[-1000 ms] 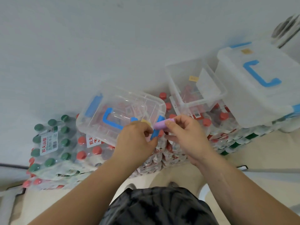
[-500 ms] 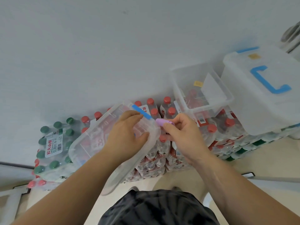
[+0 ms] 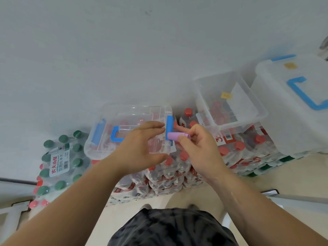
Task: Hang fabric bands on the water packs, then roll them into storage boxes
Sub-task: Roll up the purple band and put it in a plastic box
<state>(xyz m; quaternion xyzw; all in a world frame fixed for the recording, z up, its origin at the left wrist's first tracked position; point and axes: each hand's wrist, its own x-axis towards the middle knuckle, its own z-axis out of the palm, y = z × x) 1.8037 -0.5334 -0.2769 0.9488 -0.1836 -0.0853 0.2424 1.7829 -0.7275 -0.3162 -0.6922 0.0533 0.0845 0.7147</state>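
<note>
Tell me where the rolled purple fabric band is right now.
Head view, just right of centre: the rolled purple fabric band is pinched in the right hand, beside the blue side latch of the small clear lidded box.

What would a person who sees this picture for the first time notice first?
Probably the rolled purple band, pinched by the right hand at the centre, beside the blue latch of a small clear box under the spread left hand. Behind, stacked red-capped water packs carry an open clear box and, far right, a large lidded box.
</note>
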